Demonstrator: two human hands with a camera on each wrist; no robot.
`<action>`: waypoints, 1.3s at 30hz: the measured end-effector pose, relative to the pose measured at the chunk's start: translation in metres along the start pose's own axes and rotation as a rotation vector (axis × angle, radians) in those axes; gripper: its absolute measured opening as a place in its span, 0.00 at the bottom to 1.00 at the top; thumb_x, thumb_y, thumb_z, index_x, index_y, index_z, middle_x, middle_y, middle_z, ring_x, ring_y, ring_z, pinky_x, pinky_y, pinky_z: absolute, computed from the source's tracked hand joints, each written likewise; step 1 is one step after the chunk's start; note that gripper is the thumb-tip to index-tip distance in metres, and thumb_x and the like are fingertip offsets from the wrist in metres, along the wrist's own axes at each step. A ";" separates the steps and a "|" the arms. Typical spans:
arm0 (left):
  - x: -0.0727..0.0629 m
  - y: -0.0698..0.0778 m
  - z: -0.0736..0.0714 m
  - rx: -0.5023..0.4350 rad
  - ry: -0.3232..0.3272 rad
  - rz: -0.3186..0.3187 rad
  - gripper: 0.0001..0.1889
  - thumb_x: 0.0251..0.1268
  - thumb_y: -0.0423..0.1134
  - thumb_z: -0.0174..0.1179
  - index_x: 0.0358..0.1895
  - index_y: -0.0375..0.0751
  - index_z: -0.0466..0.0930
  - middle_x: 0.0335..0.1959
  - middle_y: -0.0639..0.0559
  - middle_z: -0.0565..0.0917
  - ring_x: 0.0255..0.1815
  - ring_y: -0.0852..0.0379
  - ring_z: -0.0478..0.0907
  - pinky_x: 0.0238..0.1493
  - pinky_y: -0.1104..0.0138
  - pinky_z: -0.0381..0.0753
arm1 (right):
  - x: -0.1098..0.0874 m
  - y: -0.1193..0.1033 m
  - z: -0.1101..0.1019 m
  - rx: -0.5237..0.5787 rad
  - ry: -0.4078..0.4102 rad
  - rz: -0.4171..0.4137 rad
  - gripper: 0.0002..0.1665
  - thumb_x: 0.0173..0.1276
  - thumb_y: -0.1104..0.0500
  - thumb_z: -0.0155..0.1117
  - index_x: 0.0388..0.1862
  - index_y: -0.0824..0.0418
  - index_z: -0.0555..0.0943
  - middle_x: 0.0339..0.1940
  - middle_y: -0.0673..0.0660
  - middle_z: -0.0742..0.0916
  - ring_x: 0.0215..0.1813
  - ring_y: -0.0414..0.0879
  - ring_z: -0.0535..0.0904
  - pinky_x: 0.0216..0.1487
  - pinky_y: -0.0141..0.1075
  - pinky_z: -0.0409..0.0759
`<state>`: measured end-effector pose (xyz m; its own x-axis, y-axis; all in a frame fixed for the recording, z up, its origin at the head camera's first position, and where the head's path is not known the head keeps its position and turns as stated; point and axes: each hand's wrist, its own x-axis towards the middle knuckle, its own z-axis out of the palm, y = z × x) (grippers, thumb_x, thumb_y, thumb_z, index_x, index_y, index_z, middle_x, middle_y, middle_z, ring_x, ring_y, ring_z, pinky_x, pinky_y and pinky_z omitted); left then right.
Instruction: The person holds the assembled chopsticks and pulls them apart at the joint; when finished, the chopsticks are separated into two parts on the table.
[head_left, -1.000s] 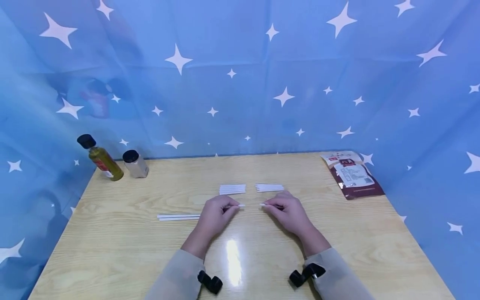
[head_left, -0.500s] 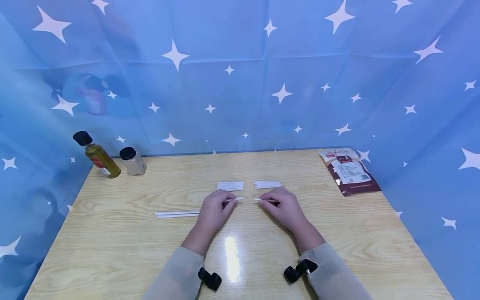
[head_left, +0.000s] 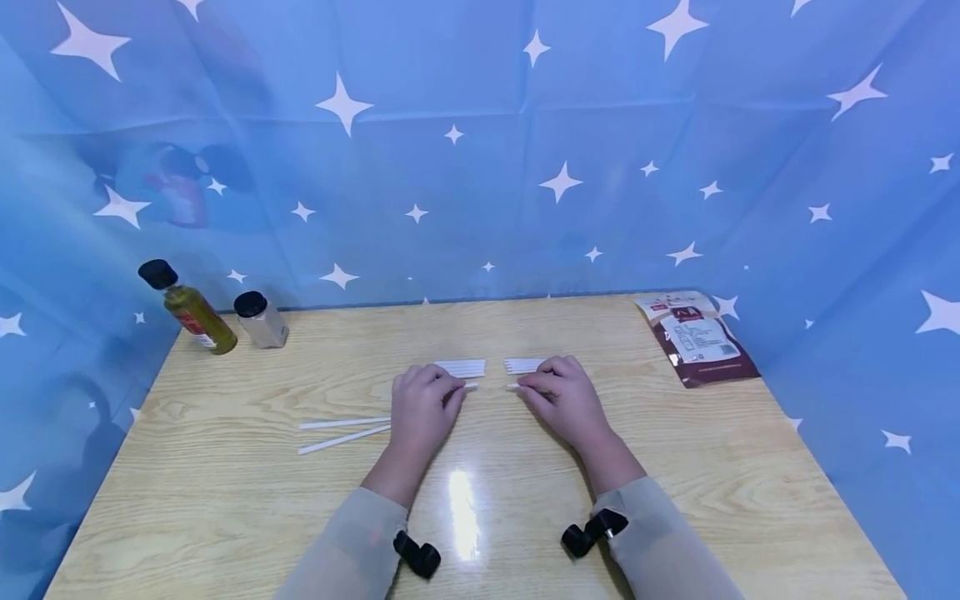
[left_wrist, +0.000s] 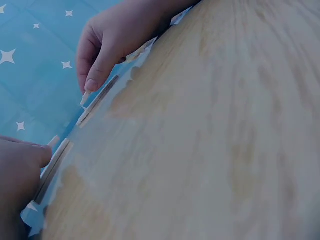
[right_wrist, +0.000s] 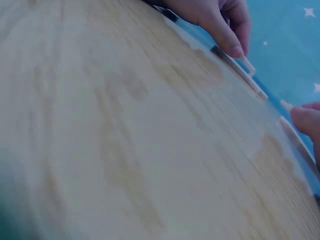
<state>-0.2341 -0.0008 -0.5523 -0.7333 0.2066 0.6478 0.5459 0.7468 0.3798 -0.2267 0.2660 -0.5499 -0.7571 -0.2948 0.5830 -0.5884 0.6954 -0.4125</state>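
Note:
My left hand point(head_left: 422, 410) pinches a short white stick point(head_left: 472, 385) between thumb and fingers, its end poking out to the right. Facing it, my right hand point(head_left: 567, 403) pinches another short white stick point(head_left: 513, 385), which points left, with a gap between the two ends. Just beyond the left hand lies a row of short white sticks point(head_left: 463, 367), partly covered by it. A matching row point(head_left: 522, 366) runs behind the right fingers. In the left wrist view, the held left stick point(left_wrist: 54, 141) hovers close over its row.
Two long white sticks, one straight point(head_left: 345, 422) and one slanted point(head_left: 345, 439), lie left of the left hand. An oil bottle point(head_left: 198, 318) and a black-capped jar point(head_left: 262, 321) stand at the back left. A maroon and white pouch point(head_left: 701, 342) lies at the back right.
Both hands have moved away from the body with their short sticks, toward the two rows. The two long sticks, earlier side by side, now spread apart at their left ends.

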 end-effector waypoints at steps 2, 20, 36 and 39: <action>0.001 -0.001 0.000 0.017 0.001 0.008 0.05 0.59 0.39 0.82 0.36 0.50 0.95 0.35 0.55 0.88 0.38 0.50 0.81 0.41 0.52 0.75 | 0.002 0.000 0.000 -0.015 0.002 0.016 0.07 0.68 0.58 0.80 0.44 0.56 0.95 0.40 0.53 0.86 0.43 0.51 0.77 0.45 0.47 0.77; 0.012 -0.002 0.002 0.075 -0.056 -0.019 0.04 0.62 0.42 0.80 0.38 0.53 0.96 0.37 0.55 0.89 0.43 0.50 0.81 0.49 0.48 0.75 | 0.013 0.006 0.006 -0.092 0.008 0.056 0.07 0.66 0.56 0.82 0.43 0.52 0.96 0.43 0.57 0.87 0.48 0.57 0.75 0.53 0.53 0.73; 0.013 0.000 0.008 0.065 -0.086 -0.023 0.03 0.63 0.41 0.79 0.39 0.54 0.96 0.38 0.54 0.89 0.43 0.50 0.81 0.48 0.49 0.75 | 0.011 0.010 0.005 -0.100 -0.003 0.079 0.07 0.66 0.58 0.82 0.43 0.52 0.96 0.45 0.60 0.87 0.50 0.59 0.75 0.56 0.54 0.72; 0.014 0.001 0.008 0.030 -0.075 -0.036 0.04 0.63 0.41 0.80 0.39 0.53 0.96 0.37 0.54 0.90 0.42 0.49 0.81 0.47 0.49 0.75 | 0.011 0.011 0.005 -0.098 0.002 0.077 0.07 0.66 0.58 0.82 0.43 0.52 0.96 0.45 0.60 0.87 0.50 0.59 0.75 0.56 0.55 0.72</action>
<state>-0.2472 0.0075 -0.5486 -0.7813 0.2251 0.5822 0.5070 0.7730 0.3815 -0.2423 0.2670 -0.5516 -0.7982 -0.2369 0.5539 -0.4981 0.7767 -0.3856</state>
